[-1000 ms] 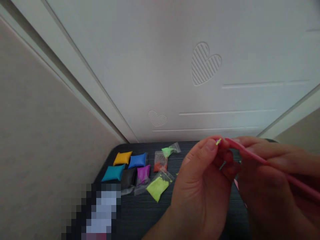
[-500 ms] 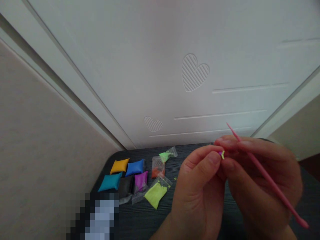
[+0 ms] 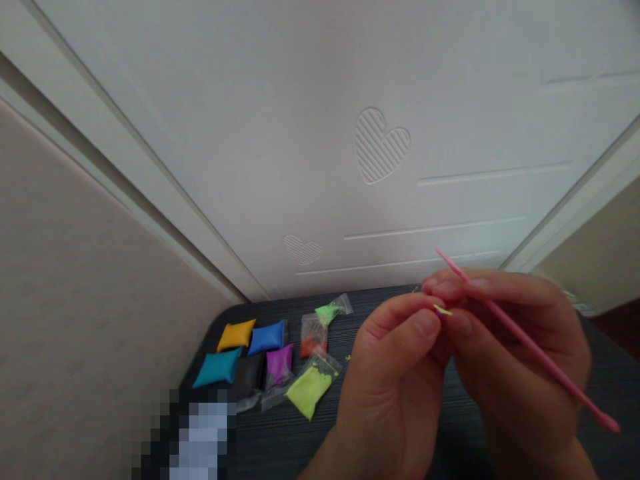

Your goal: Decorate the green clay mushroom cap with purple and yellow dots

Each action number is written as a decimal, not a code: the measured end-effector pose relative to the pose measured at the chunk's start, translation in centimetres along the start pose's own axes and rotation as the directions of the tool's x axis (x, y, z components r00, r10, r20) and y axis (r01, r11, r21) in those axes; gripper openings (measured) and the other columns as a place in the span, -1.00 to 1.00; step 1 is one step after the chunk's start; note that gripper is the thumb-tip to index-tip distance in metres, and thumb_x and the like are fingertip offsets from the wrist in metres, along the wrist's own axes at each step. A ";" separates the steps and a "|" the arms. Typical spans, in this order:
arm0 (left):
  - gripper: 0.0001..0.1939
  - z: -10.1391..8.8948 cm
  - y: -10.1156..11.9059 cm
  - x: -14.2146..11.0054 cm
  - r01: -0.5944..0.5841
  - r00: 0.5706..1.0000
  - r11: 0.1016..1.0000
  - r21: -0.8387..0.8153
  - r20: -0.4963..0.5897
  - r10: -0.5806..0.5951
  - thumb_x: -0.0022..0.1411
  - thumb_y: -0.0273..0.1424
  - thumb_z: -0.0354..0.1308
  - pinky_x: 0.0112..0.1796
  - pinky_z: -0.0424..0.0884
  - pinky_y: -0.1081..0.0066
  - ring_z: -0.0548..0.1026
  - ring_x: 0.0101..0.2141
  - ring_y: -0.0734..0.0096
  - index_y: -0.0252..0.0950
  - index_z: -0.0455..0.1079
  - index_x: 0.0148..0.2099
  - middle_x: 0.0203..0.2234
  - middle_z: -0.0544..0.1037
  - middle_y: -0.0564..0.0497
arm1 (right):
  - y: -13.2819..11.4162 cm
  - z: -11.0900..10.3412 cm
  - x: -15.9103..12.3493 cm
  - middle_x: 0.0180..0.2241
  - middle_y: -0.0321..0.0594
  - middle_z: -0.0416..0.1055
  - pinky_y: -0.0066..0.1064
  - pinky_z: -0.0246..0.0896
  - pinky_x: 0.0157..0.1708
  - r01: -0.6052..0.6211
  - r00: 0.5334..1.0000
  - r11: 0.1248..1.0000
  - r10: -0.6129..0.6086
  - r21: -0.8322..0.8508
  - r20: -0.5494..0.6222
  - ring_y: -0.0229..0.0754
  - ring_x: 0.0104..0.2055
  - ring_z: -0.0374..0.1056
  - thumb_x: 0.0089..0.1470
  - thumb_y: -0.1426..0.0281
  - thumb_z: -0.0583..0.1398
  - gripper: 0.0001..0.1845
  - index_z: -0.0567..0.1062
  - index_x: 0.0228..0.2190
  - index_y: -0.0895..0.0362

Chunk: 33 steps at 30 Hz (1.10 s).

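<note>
My left hand (image 3: 395, 380) is raised over the dark table (image 3: 280, 447), its thumb and fingers pinched round a tiny yellow-green piece of clay (image 3: 442, 310). My right hand (image 3: 515, 360) meets it fingertip to fingertip and also touches the small piece. A thin pink modelling stick (image 3: 525, 343) runs through the right hand's closed fingers, its point up and its blunt end down to the right. What lies under the hands is hidden.
Small packets of clay lie on the table's left part: yellow (image 3: 235, 335), blue (image 3: 268, 337), teal (image 3: 218, 367), black (image 3: 249, 376), purple (image 3: 279, 363), orange-red (image 3: 313, 337), green (image 3: 332, 309) and a yellow-green bag (image 3: 311, 389). A white door with heart shapes (image 3: 381, 143) stands behind.
The pink stick swung from lying across my fingers to pointing up and left. The view shifted slightly. Both hands stay together on the tiny piece.
</note>
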<state>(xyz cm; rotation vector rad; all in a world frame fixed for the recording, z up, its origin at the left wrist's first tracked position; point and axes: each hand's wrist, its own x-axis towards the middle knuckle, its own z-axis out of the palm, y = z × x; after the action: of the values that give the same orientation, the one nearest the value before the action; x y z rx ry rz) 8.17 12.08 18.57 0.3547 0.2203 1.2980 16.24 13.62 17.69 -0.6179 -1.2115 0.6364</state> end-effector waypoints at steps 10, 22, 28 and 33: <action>-0.86 -0.1 0.1 0.1 -0.035 0.999 0.999 0.006 -0.027 0.035 0.13 -0.55 0.05 -0.16 0.35 0.54 0.44 -0.30 0.58 -0.34 0.44 -0.33 -0.38 0.51 0.04 | 0.1 0.2 0.2 -0.34 -0.38 0.46 -0.54 0.32 -0.31 -0.055 0.999 0.998 0.055 -0.040 -0.001 -0.33 -0.27 0.37 -0.10 0.58 0.23 -0.73 0.48 -0.31 0.04; -0.94 -0.6 1.1 0.4 -0.132 0.986 0.991 0.034 -0.099 0.135 0.07 -0.51 0.14 -0.24 0.36 0.55 0.42 -0.38 0.62 -0.32 0.44 -0.37 -0.48 0.50 0.08 | -0.9 -1.5 0.6 -0.44 -0.22 0.47 -0.17 0.32 -0.15 -0.026 0.999 0.993 0.021 0.111 0.051 -0.15 -0.36 0.40 0.02 0.51 0.09 -0.84 0.46 -0.35 0.19; -0.94 -0.5 1.2 0.2 -0.151 0.985 0.985 0.079 -0.067 0.157 0.05 -0.52 0.15 -0.25 0.34 0.53 0.41 -0.38 0.60 -0.30 0.43 -0.37 -0.49 0.50 0.09 | -0.9 -1.9 0.5 -0.42 -0.21 0.50 -0.25 0.40 -0.20 -0.033 0.983 0.985 0.001 0.171 0.183 -0.16 -0.33 0.43 -0.01 0.55 0.09 -0.85 0.41 -0.34 0.18; -0.93 -0.4 1.2 -0.1 -0.131 0.991 0.987 0.099 -0.024 0.134 0.03 -0.53 0.14 -0.30 0.33 0.52 0.40 -0.42 0.58 -0.29 0.41 -0.39 -0.53 0.47 0.08 | -1.1 -1.8 -0.1 -0.44 -0.22 0.48 -0.15 0.41 -0.24 -0.027 0.986 0.987 -0.001 0.162 0.169 -0.11 -0.34 0.42 -0.03 0.50 0.10 -0.86 0.42 -0.35 0.15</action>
<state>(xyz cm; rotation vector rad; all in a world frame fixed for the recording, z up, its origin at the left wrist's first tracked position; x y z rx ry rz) 6.92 12.31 18.64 0.4380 0.2903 1.4275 18.04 12.60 17.99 -0.4411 -1.2979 0.8031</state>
